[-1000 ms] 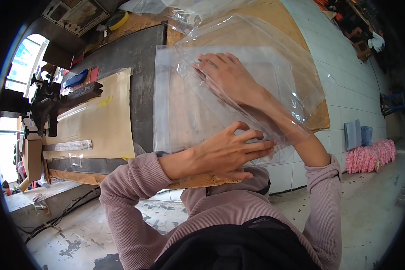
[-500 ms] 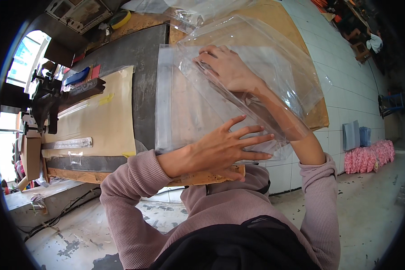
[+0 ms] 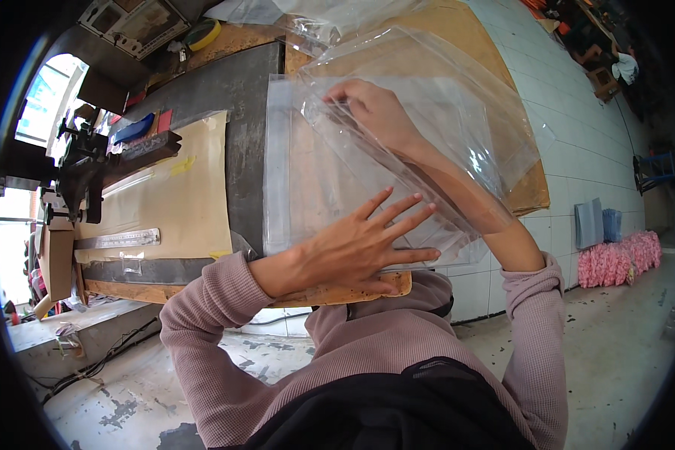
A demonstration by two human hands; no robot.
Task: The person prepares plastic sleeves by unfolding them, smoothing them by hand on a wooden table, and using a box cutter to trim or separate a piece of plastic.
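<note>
A large clear plastic bag (image 3: 435, 90) lies slanted over a pile of clear plastic sheets (image 3: 277, 172) at the table's near side. My right hand (image 3: 375, 112) reaches in under the bag's film, which also covers much of that forearm. Its fingers are curled and pinched together at the bag's far left part, by a folded edge. My left hand (image 3: 360, 240) is open, fingers spread, palm down over the near edge of the sheets, close to the bag's slanting edge. The thumb points toward the wooden table edge.
Left of the sheets, a dark mat (image 3: 251, 142) borders a tan covered board (image 3: 180, 202) with a metal ruler (image 3: 120, 238) on it. A dark machine arm (image 3: 139, 157) juts over the board. Pink bundles (image 3: 619, 259) sit on the floor at the right.
My right hand's fingers have drawn in from a spread pose to a pinch. My left hand has slid slightly left, its fingers fanned farther apart.
</note>
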